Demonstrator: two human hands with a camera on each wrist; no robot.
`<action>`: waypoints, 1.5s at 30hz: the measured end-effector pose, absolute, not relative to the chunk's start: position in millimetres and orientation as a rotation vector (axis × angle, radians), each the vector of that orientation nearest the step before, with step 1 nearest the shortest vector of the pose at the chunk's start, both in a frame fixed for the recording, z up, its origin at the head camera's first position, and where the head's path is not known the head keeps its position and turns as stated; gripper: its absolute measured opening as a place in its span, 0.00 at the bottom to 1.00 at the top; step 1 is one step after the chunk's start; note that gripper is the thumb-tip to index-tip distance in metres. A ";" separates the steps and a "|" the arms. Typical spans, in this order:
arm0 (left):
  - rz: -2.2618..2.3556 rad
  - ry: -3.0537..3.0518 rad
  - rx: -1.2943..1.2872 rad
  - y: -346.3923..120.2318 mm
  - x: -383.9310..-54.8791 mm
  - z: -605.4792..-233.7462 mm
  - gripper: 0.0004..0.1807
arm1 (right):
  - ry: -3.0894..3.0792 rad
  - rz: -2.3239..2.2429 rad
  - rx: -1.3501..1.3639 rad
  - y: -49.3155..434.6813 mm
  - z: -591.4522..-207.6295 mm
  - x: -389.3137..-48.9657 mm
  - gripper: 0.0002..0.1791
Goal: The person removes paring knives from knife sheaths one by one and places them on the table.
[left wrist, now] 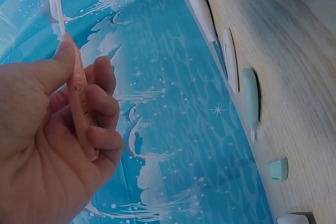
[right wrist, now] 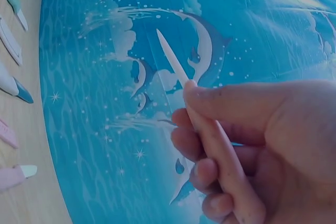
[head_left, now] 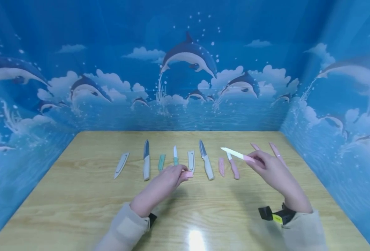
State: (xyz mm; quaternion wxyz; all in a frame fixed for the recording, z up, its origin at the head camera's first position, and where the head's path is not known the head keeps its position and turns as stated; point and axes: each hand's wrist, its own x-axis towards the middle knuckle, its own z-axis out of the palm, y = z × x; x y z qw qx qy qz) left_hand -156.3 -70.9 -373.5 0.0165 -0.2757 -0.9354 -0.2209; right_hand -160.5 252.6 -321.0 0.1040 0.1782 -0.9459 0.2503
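Observation:
My left hand [head_left: 172, 176] grips a pink knife sheath [left wrist: 81, 98], its thumb along one side and curled fingers on the other. In my right hand [head_left: 274, 170] is a paring knife with a pink handle [right wrist: 223, 156] and a white blade [head_left: 232, 152]. The bare blade points left and up in the head view, its tip apart from the sheath. Both hands are raised over the table. Below and beyond the left hand lie a green-handled knife [head_left: 175, 158] and a white sheath [head_left: 191, 162]. Near the right hand lies another pink-handled knife [head_left: 234, 169].
On the wooden table [head_left: 62, 205] a row also holds a white sheath [head_left: 121, 165], a white-handled knife [head_left: 146, 169], a green sheath [head_left: 161, 162], another white-handled knife [head_left: 208, 167] and a pink sheath [head_left: 221, 166]. A long pink item [head_left: 276, 151] lies behind the right hand. Dolphin-print curtains [head_left: 185, 111] enclose the table.

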 end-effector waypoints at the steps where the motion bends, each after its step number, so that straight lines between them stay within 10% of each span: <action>1: -0.705 -2.914 -0.857 -71.0 -156.7 -373.7 0.20 | -2.788 0.754 0.504 253.3 -320.1 -161.3 0.17; 45: 0.060 -2.592 -1.558 10.8 -229.9 -343.0 0.11 | -2.862 0.964 -0.131 283.5 -366.2 -202.8 0.22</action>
